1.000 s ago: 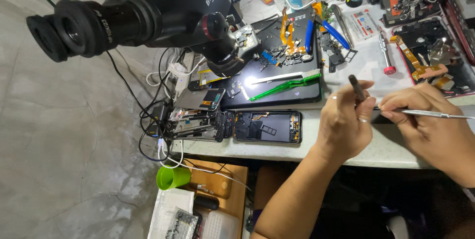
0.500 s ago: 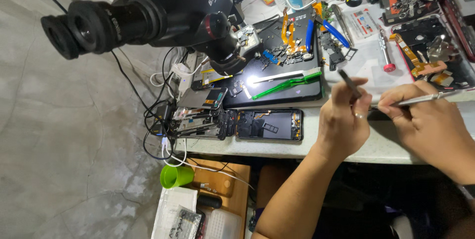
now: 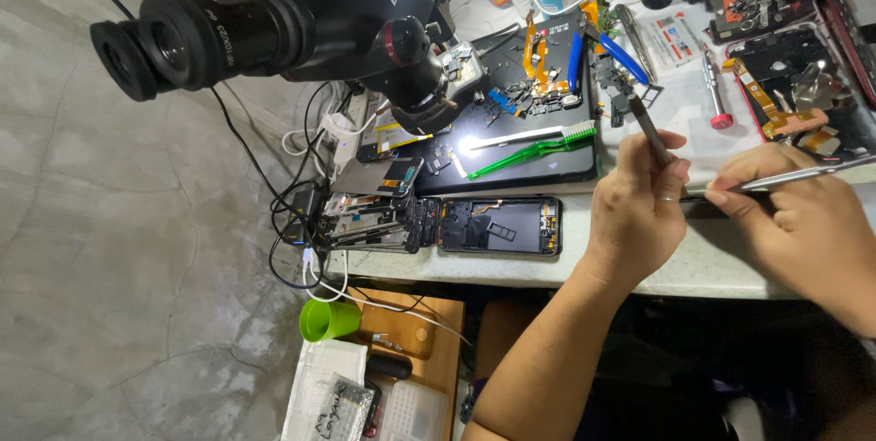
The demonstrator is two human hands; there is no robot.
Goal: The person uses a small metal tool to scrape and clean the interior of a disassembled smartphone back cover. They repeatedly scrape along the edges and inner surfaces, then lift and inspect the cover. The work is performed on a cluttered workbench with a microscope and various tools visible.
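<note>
The left hand [image 3: 639, 208] is closed around a thin dark tool [image 3: 650, 129], whose tip points up and away over the white worktop [image 3: 511, 268]. Just to its right, the right hand [image 3: 803, 222] pinches a slim metal tool [image 3: 803, 175] between thumb and fingers; the shaft runs out to the right, its near end almost meeting the left hand's fingers. What the two tools' tips bear on is hidden by the hands. To the left of the hands, an opened phone [image 3: 499, 225] lies at the near edge of the worktop, beside a stack of phone frames [image 3: 370, 213]. Beyond them a black mat [image 3: 538, 145] carries a green brush [image 3: 529, 149] and small parts. A black microscope [image 3: 283, 21] hangs over the far left, and a red-capped screwdriver [image 3: 714, 90] lies on the far right.
</note>
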